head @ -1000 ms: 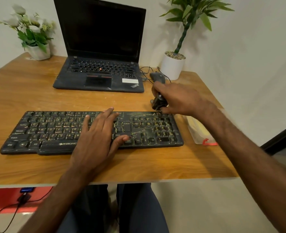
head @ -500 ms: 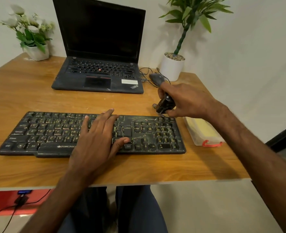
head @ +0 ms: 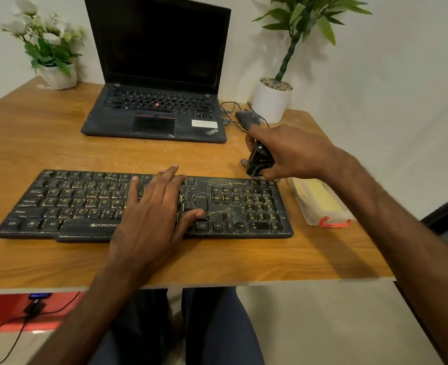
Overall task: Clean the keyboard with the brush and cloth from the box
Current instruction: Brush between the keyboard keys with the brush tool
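The desk [head: 46,143] is smooth wood-grain laminate. The keyboard [head: 86,206] is matt black plastic — scuffed; the box [head: 320,204] — clear plastic.

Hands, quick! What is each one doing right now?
Left hand: open, resting flat on the keyboard.
Right hand: grips the black brush.

The wooden table [head: 59,259] carries a black Zebronics keyboard [head: 72,204] parallel to its near edge, with a clear plastic box [head: 320,204] with a red latch [head: 333,223] just beside it at the right edge. Along the far edge stand a white pot of flowers [head: 57,77] at the left corner, an open ThinkPad laptop [head: 154,119] in the middle and a white potted plant [head: 270,101] at the right corner, with a dark mouse [head: 246,118] and its cable [head: 228,105] between those two.
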### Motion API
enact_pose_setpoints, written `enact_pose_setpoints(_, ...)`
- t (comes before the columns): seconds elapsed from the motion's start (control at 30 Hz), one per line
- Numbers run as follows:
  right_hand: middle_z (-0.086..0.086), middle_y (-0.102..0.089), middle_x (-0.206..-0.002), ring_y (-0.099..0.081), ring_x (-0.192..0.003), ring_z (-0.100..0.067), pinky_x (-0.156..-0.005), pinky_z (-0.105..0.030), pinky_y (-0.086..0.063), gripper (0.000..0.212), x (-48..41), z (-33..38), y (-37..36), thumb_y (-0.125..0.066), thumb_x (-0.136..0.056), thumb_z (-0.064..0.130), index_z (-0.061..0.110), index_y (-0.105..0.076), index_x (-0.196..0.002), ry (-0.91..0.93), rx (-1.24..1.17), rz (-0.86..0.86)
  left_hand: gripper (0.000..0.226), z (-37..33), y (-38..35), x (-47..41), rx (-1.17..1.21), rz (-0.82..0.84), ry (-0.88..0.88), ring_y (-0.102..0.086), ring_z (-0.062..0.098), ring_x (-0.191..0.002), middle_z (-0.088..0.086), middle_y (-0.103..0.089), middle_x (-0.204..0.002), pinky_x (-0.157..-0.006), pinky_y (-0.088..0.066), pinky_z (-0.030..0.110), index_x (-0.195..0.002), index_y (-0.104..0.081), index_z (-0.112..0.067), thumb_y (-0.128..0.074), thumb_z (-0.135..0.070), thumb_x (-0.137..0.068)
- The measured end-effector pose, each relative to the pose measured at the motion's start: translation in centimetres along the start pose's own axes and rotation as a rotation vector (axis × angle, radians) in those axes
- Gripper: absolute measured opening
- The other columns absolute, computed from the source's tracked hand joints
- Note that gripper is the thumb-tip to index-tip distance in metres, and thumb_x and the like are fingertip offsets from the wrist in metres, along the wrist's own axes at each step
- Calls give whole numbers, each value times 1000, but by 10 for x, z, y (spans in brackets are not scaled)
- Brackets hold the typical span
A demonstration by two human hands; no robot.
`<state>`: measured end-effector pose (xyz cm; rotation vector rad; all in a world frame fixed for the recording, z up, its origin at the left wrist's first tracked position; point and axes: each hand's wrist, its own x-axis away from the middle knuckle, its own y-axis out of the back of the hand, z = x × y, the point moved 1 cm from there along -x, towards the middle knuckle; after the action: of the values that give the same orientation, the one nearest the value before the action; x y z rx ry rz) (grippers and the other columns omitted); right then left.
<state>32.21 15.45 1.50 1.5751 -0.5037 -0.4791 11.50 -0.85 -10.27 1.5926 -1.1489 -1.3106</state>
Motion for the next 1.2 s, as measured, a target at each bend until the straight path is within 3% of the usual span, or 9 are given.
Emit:
enact_pose_setpoints(0.1,8,-55,-94,-56,-86,-15,-66,-30,-48,54,-1,5,-8,-80,-74,24,26,-42,-112,24,20,40,82,0,1,1,8,-1,3,-39,29,-141,14,-38,-155,-113,-28,64,-144,-42,-7,-18,-70,-97)
enact_pose_setpoints(0.27,17,-57,-91,-57,-82,2,-62,-18,-47,53,19,10,7,-84,-71,26,31,-47,-109,28,-201,199,84,0,0,0,11,5,5,-37,28,-143,13,-36,-157,-115,-25,62,-145,-40,-8,-14,-71,-96)
enact_pose_setpoints(0.4,20,-52,-85,-58,-82,-5,-62,-21,-45,54,22,5,1,-83,-72,23,33,-42,-106,-2,-171,4,83,-1,0,1,19,-12,0,-36,28,-143,13,-36,-157,-116,-23,62,-145,-39,-8,-15,-71,-96)
enact_pose_setpoints(0.47,16,-55,-88,-60,-84,-9,-63,-22,-47,54,26,8,-6,-82,-72,23,31,-42,-107,-14,-187,-16,83,-1,0,1,21,-20,1,-37,28,-143,13,-36,-156,-116,-23,61,-145,-40,-8,-15,-71,-96)
enact_pose_setpoints(0.67,10,-66,-94,-66,-83,-3,-61,-18,-52,51,61,35,-1,-86,-69,16,27,-52,-106,68,-553,219,82,-2,0,1,19,-17,9,-36,28,-144,13,-36,-157,-115,-25,63,-145,-39,-8,-15,-70,-97)
enact_pose_setpoints(0.83,11,-61,-99,-64,-89,-2,-67,-18,-55,52,31,31,4,-84,-72,22,22,-50,-111,36,-437,-63,83,-2,2,2,53,-37,7,-34,26,-145,12,-35,-157,-117,-21,61,-146,-39,-9,-11,-70,-97)
enact_pose_setpoints(0.93,6,-61,-97,-63,-88,-11,-66,-27,-55,52,4,34,-7,-83,-72,21,20,-48,-110,15,-306,-111,86,0,4,4,97,-65,3,-35,26,-144,12,-36,-157,-119,-19,58,-146,-40,-8,-8,-70,-97)
enact_pose_setpoints(1.07,5,-61,-99,-61,-90,-14,-68,-32,-56,55,1,47,-13,-82,-70,27,26,-44,-111,46,-203,-10,88,1,5,5,140,-78,-10,-36,27,-144,12,-36,-157,-119,-19,59,-145,-41,-6,-8,-71,-97)
enact_pose_setpoints(1.2,9,-61,-98,-62,-84,-5,-64,-26,-57,55,20,61,0,-83,-71,25,31,-45,-111,94,-298,217,88,1,4,5,124,-70,-18,-36,27,-143,13,-36,-157,-119,-19,59,-146,-40,-6,-9,-72,-96)
